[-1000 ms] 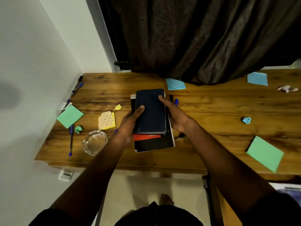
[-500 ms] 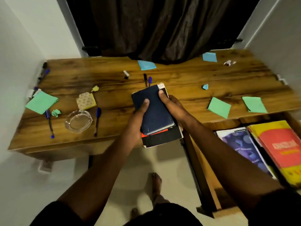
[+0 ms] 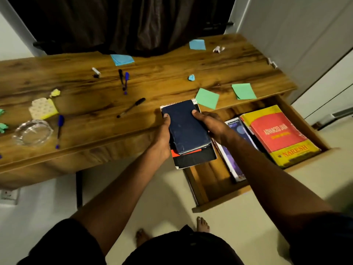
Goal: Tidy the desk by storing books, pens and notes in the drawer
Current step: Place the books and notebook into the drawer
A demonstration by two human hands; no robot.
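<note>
While curtain (image 3: 124, 25) hangs | desk (image 3: 172, 73): scattered notes (image 3: 207, 100), pens (image 3: 125, 79) | drawer (image 3: 219, 201): books (image 3: 277, 132) inside

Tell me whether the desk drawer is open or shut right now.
Open. The drawer is pulled out from under the desk, and a red and yellow book and a purple notebook lie exposed inside it.

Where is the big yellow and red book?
In the head view, the yellow and red book lies on the right, inside the open drawer, beside the purple notebook.
</note>
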